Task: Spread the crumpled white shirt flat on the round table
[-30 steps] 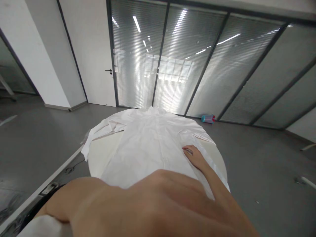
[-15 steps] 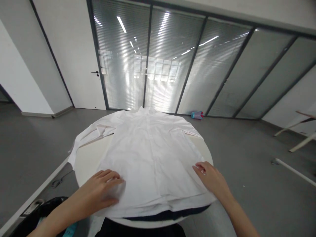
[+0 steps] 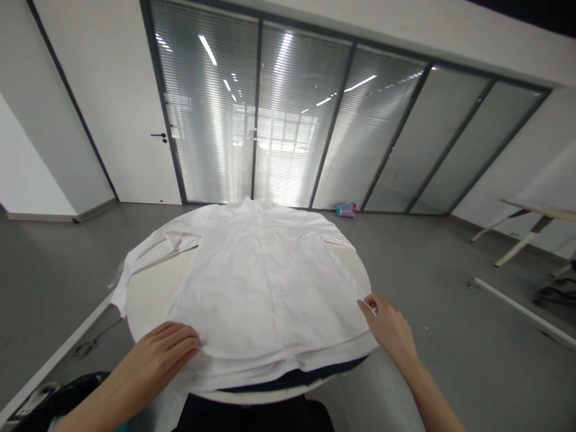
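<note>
A white long-sleeved shirt (image 3: 252,288) lies spread over a round white table (image 3: 150,291), collar at the far side and hem near me. Its left sleeve hangs past the table's edge. At the lower left of the shirt, my left hand (image 3: 168,351) has its fingers pressed together on the cloth near the hem. My right hand (image 3: 389,324) pinches the shirt's right side edge between thumb and fingers, slightly lifted. Beneath the hem shows a strip of dark navy cloth (image 3: 310,375).
A black bin or bag (image 3: 74,393) stands on the floor at lower left, beside a white rail and a cable (image 3: 87,347). A striped blue and red bundle (image 3: 346,210) rests by the glass partition. Another table (image 3: 540,210) and a white bar (image 3: 522,306) are at right.
My left hand has moved left and its fingers have closed on the shirt near the hem. My right hand has closed on the side edge. The camera view has shifted right.
</note>
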A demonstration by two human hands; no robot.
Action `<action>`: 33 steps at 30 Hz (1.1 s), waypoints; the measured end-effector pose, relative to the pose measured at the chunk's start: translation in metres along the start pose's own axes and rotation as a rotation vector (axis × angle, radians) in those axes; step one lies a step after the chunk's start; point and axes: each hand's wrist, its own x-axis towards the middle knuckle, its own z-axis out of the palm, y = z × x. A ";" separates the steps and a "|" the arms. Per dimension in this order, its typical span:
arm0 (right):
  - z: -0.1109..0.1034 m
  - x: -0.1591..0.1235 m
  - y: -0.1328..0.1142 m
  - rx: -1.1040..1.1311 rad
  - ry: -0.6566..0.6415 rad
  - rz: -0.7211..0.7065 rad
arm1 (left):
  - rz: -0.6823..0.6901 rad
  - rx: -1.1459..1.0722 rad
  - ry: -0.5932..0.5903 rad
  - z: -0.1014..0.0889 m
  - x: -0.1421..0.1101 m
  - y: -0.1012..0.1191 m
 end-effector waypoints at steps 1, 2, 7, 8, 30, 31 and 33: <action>-0.004 0.002 0.001 0.079 0.063 -0.002 | -0.014 0.020 0.056 -0.002 0.000 0.000; -0.007 0.004 0.002 0.158 0.125 0.007 | -0.031 0.037 0.108 -0.004 -0.001 -0.001; -0.005 -0.003 0.024 0.336 0.091 0.112 | -0.063 0.015 0.179 -0.012 -0.010 -0.001; -0.001 -0.007 0.029 0.335 0.034 0.109 | -0.057 -0.009 0.151 -0.011 -0.012 -0.002; 0.034 -0.034 0.051 0.325 0.104 0.039 | -0.218 -0.235 -0.047 -0.028 -0.042 0.001; 0.034 -0.034 0.051 0.272 0.130 0.018 | -0.239 -0.257 -0.073 -0.030 -0.044 0.000; 0.031 -0.032 0.046 0.174 0.232 -0.070 | -0.328 -0.286 -0.061 -0.033 -0.049 -0.013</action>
